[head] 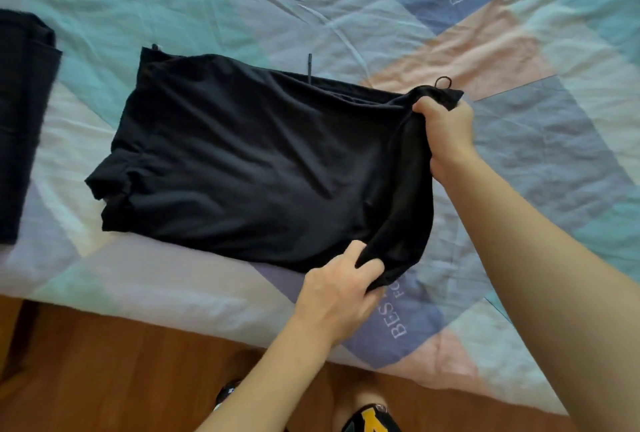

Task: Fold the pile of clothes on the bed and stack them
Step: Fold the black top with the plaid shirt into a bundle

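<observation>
Two dark garments on the bed: black shorts centre, folded dark garment far left. Left hand grips the shorts' near corner, right hand grips the far corner.

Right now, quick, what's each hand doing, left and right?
Left hand: closed, gripping the near right corner of the black garment.
Right hand: closed, gripping the garment's far right corner, lifting that edge.

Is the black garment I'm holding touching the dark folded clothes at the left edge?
Apart. The head view shows a strip of bedspread between the black garment and the dark folded clothes.
</observation>
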